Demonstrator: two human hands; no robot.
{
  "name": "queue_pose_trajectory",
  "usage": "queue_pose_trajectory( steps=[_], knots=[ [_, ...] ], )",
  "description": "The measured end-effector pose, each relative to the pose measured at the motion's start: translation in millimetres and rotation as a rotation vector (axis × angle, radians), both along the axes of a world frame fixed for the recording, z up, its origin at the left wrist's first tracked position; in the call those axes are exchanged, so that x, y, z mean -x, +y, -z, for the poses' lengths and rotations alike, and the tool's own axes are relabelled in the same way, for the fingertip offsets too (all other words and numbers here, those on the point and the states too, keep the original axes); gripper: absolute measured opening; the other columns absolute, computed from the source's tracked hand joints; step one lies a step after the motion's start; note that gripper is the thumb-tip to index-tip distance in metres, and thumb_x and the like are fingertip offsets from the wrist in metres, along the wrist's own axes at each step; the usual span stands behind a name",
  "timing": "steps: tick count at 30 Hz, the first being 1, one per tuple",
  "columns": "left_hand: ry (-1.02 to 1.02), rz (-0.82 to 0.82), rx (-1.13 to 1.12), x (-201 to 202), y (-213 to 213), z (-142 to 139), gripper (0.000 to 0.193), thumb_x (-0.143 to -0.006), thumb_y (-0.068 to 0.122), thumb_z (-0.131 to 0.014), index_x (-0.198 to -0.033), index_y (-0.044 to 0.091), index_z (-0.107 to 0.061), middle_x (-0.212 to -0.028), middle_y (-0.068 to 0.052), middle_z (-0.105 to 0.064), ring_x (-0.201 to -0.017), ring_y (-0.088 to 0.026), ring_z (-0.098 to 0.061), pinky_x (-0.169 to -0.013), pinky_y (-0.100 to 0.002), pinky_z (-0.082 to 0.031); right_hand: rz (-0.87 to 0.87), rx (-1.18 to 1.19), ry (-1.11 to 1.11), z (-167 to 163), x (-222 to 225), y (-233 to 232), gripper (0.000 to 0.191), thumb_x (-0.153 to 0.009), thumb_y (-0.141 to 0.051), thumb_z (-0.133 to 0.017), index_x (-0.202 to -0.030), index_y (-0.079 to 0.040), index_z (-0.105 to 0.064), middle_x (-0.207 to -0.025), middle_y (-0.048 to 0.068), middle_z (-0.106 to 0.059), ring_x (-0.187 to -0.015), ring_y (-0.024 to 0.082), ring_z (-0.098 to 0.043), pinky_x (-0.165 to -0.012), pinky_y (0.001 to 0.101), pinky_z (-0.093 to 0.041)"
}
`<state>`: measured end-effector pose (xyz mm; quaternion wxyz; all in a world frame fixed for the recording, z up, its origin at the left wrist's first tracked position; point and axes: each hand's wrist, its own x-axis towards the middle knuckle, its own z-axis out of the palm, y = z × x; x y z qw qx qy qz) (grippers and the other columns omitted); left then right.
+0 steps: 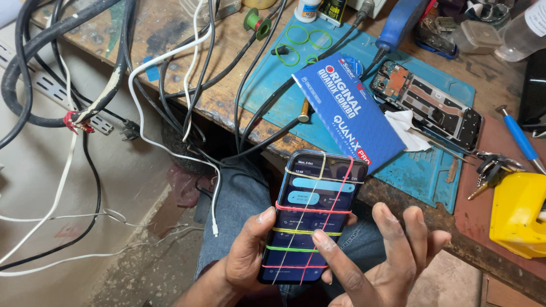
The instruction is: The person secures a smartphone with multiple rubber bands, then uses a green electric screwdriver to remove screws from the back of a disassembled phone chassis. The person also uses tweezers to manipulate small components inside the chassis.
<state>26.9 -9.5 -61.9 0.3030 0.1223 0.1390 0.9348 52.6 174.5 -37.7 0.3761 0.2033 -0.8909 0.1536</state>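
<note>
My left hand (244, 256) grips a dark smartphone (310, 216) from its left side, thumb on the lit screen. Several coloured rubber bands wrap the phone, crossing its screen. My right hand (387, 264) is spread open beside the phone, its index fingertip touching the lower screen. On the bench above lie a blue flat box (352, 111) and an opened phone body (429, 102) with its circuit boards exposed.
A teal work mat (432, 170) covers part of the worn wooden bench (170, 28). Loose rubber bands (297, 35), a blue-handled screwdriver (520, 136), keys (492, 167), a yellow container (520, 213) and a white tissue (406, 128) lie around. Black and white cables (131, 85) hang at left.
</note>
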Motion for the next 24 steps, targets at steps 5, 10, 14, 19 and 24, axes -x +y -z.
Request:
queue_pose_trajectory(
  steps=[5, 10, 14, 19, 24],
  knots=[
    [-0.036, -0.007, -0.061, 3.9, 0.3, -2.8, 0.087, -0.105, 0.058, -0.044, -0.167, 0.0, -0.027, -0.161, -0.028, -0.043, -0.126, -0.03, -0.064, -0.1, -0.047, -0.058, -0.08, -0.044, -0.005, 14.5, -0.3, 25.3, 0.062, -0.107, -0.07, -0.021, -0.117, -0.04, -0.074, -0.147, 0.014, -0.048, -0.154, 0.033, -0.026, -0.13, 0.0567, -0.004],
    [0.001, -0.017, -0.084, 6.8, 3.8, -6.1, 0.084, -0.108, 0.057, -0.042, -0.169, 0.002, -0.027, -0.163, -0.029, -0.042, -0.125, -0.03, -0.064, -0.099, -0.047, -0.058, -0.037, -0.056, -0.057, 16.2, -9.2, 27.9, 0.059, -0.107, -0.071, -0.024, -0.119, -0.04, -0.073, -0.146, 0.015, -0.048, -0.154, 0.034, -0.025, -0.13, 0.0581, -0.006],
    [-0.026, -0.015, -0.095, 10.0, 7.9, -7.1, 0.084, -0.108, 0.057, -0.04, -0.168, 0.0, -0.028, -0.162, -0.029, -0.043, -0.124, -0.03, -0.065, -0.099, -0.047, -0.059, 0.01, -0.051, -0.06, 9.0, -5.6, 21.8, 0.048, -0.109, -0.065, -0.033, -0.112, -0.039, -0.074, -0.142, 0.016, -0.048, -0.152, 0.035, -0.026, -0.13, 0.0605, -0.006],
    [-0.049, -0.015, -0.07, 9.0, 8.9, -0.3, 0.079, -0.105, 0.055, -0.039, -0.162, -0.001, -0.036, -0.154, -0.024, -0.053, -0.116, -0.03, -0.068, -0.104, -0.041, -0.058, -0.021, -0.009, -0.046, 7.0, -6.6, 7.5, 0.059, -0.109, -0.063, -0.022, -0.112, -0.039, -0.076, -0.143, 0.013, -0.048, -0.154, 0.031, -0.024, -0.13, 0.0563, -0.002],
    [-0.091, -0.031, 0.005, 6.8, 6.7, 14.7, 0.071, -0.112, 0.051, -0.035, -0.153, -0.006, -0.046, -0.131, -0.026, -0.066, -0.115, -0.031, -0.069, -0.102, -0.042, -0.058, 0.051, 0.134, -0.125, 8.3, -17.5, -18.6, 0.066, -0.109, -0.06, -0.016, -0.107, -0.038, -0.078, -0.142, 0.011, -0.049, -0.153, 0.028, -0.024, -0.133, 0.0541, 0.002]
  ],
)
